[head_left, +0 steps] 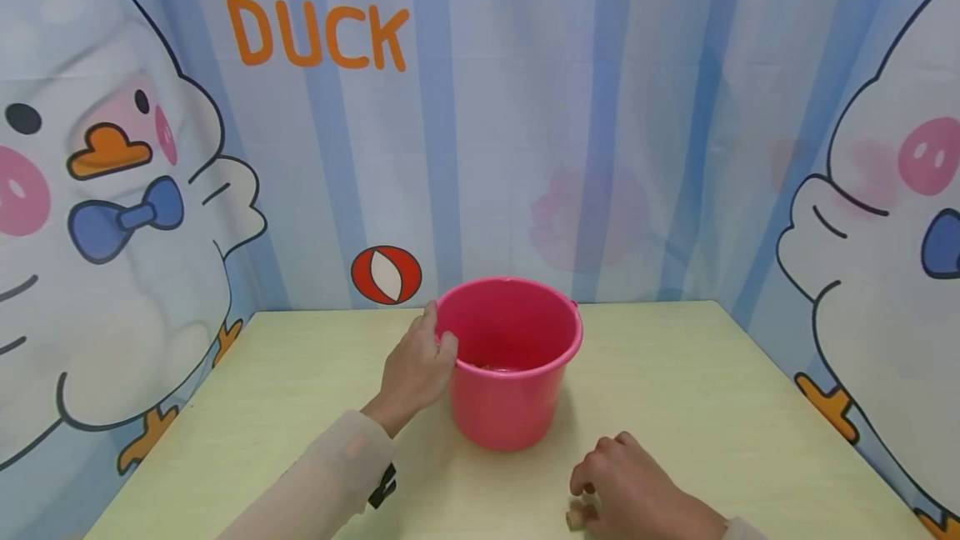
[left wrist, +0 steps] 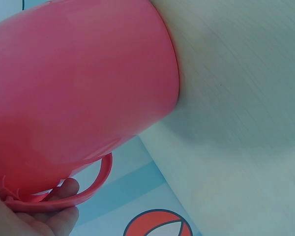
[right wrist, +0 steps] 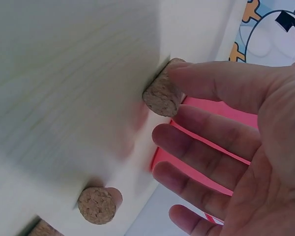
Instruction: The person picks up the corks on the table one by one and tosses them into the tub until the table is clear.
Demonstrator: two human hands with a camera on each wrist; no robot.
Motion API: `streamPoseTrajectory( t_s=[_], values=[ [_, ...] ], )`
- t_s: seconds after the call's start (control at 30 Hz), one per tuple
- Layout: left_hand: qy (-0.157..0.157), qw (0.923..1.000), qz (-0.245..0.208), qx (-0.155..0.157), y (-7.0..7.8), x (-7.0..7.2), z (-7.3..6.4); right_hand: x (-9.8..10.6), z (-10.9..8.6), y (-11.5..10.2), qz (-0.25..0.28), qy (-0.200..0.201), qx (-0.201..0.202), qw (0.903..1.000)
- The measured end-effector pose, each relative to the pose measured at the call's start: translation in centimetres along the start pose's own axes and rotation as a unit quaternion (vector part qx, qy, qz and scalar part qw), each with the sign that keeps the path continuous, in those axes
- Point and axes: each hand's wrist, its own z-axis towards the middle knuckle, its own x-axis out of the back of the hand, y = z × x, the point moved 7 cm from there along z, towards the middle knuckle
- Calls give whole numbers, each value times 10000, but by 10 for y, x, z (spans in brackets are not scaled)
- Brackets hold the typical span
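Note:
A pink bucket [head_left: 506, 407] stands upright on the table in the head view. My left hand [head_left: 420, 365] grips its rim at the left side; in the left wrist view the fingers [left wrist: 64, 221] curl by the bucket's loop handle [left wrist: 96, 184]. Small brownish bits [head_left: 483, 367] show at the bottom inside. In front of the bucket and to its right, my right hand [head_left: 630, 486] is low over the table. Its thumb and index finger pinch a cork [right wrist: 162, 93], seen in the right wrist view, while the other fingers stay loosely extended.
Two more corks, one cork [right wrist: 97, 205] on end and another cork [right wrist: 42, 228] cut off by the frame edge, are on the table [head_left: 675, 373] in the right wrist view. A cloth backdrop [head_left: 495, 107] with printed ducks hangs behind the table and along both sides.

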Motion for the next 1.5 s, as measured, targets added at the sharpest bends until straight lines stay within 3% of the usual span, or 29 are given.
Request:
streamPoseTrajectory(
  t_s=[0.4,0.67,0.9,1.13,1.5],
  values=[
    [-9,10000,28,39,0,0,1,-7,0,1,-66,-88,99,9999],
    [3,10000,29,64,0,0,0,-12,1,3,29,-257,-104,9996],
    [21,10000,37,10,0,-1,-1,-12,0,1,64,-143,35,9999],
    [7,10000,42,17,-1,-1,0,-10,0,2,163,-218,-161,9995],
    [10,10000,-6,33,1,0,0,2,-3,0,711,157,93,9973]
  ],
)
